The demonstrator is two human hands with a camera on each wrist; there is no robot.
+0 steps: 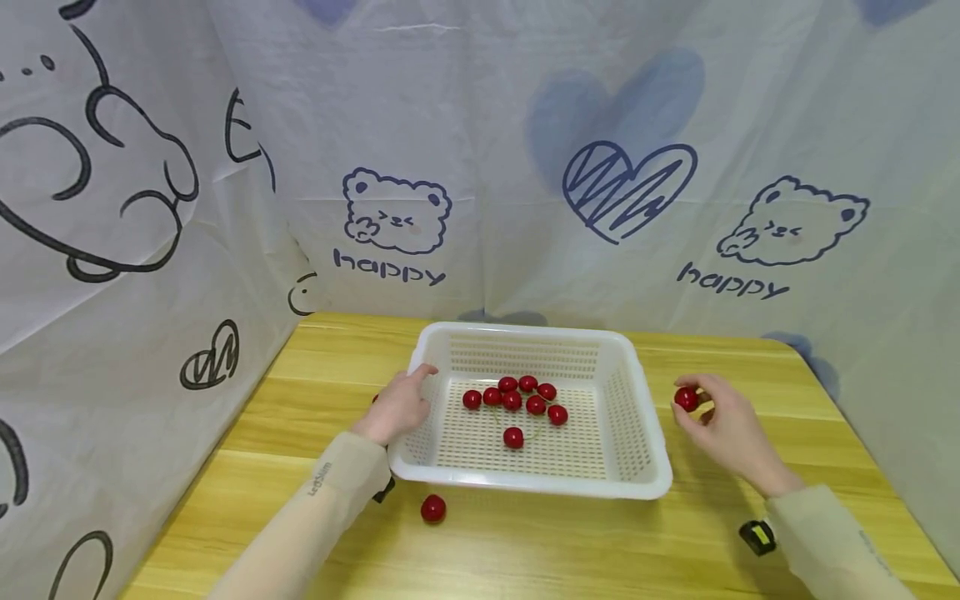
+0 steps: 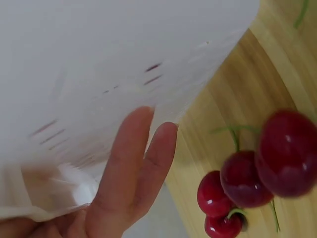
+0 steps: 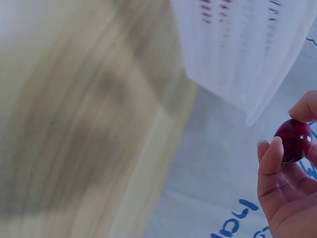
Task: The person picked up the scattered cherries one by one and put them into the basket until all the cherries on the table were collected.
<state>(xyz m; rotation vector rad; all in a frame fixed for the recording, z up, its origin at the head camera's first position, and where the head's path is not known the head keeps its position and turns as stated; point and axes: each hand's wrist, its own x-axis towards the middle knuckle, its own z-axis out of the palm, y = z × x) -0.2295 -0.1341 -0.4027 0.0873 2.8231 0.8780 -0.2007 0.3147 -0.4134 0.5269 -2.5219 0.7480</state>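
Note:
A white plastic basket (image 1: 531, 488) stands on the table with several red cherries (image 1: 512, 401) on its slatted floor. My left hand (image 1: 397, 406) grips the basket's left rim. In the left wrist view, two of its fingers (image 2: 121, 168) lie along the outside wall while the rest of the hand is at the rim. To the right of the basket, my right hand (image 1: 723, 421) holds a single cherry (image 1: 686, 398) above the table, pinched between thumb and fingertips. The right wrist view shows that cherry (image 3: 293, 141) too, with the basket's outer wall apart from it.
One loose cherry (image 1: 432, 509) lies on the wooden table (image 1: 562, 550) in front of the basket. Several more cherries (image 2: 245, 178) with green stems lie left of it, mostly hidden by my left arm in the head view. Printed cloth (image 1: 510, 250) hangs behind and at the sides.

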